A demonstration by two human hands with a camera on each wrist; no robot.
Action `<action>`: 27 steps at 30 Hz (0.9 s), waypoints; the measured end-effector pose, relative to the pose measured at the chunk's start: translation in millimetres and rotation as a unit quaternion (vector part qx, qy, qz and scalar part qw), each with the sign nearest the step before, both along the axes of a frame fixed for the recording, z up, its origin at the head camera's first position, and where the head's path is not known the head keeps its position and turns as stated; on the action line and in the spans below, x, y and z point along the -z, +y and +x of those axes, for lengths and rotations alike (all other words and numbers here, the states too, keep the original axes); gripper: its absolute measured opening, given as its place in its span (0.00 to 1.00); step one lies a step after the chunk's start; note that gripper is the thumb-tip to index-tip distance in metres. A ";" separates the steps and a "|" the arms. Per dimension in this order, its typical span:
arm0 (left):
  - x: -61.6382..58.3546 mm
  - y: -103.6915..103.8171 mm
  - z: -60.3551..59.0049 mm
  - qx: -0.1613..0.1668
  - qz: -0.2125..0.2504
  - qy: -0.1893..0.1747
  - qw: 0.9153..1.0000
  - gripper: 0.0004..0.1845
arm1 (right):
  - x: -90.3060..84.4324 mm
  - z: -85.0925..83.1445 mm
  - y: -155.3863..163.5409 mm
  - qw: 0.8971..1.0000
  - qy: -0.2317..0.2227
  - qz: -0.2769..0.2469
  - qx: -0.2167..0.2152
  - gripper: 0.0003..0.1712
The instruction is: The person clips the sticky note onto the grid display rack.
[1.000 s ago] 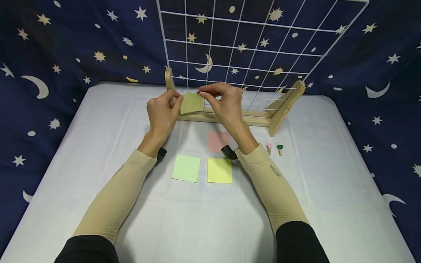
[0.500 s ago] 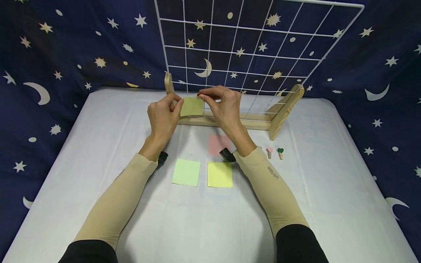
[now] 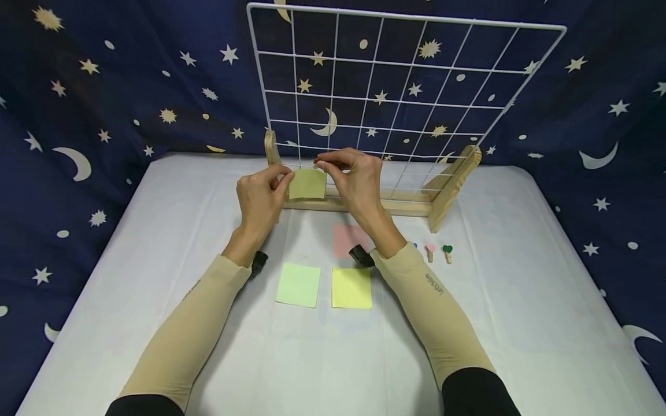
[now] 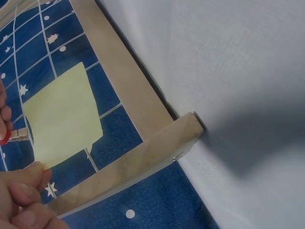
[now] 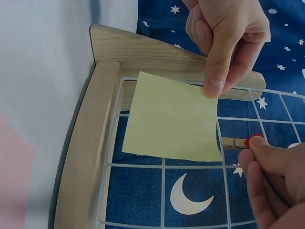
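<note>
Holding note (image 5: 171, 119) against grid (image 3: 395, 86): our left hand (image 3: 258, 195) pinches its corner; right-hand fingers (image 5: 267, 162) clamp clip (image 5: 240, 142) beside its other edge.

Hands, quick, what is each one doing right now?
Left hand: pinches the yellow sticky note at its corner.
Right hand: pinches a small red-tipped wooden clip.

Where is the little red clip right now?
In the right wrist view, the red clip is pinched in the right hand, at the yellow note's right edge against the wire grid.
</note>
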State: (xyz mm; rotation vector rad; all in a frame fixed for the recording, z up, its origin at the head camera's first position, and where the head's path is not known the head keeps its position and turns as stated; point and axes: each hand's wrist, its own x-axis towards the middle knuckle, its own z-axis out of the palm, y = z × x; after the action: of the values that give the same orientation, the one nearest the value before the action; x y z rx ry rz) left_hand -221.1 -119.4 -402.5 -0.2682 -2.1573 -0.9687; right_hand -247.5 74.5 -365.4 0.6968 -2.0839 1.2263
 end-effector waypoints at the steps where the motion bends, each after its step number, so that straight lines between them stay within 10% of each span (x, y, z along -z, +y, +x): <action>1: -0.4 0.0 0.3 0.000 0.001 0.002 1.000 0.04 | -0.2 0.1 0.0 1.000 -0.003 -0.002 0.000 0.06; 27: -1.6 3.1 5.8 -0.012 0.021 0.009 1.000 0.05 | -6.3 11.0 -0.8 0.997 -0.027 0.068 0.014 0.07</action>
State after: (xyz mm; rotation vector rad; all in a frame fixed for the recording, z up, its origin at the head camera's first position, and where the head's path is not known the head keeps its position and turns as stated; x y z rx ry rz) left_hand -215.2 -116.3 -400.8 -0.2284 -2.1172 -0.9925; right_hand -236.6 73.7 -359.1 0.7011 -2.2303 1.1064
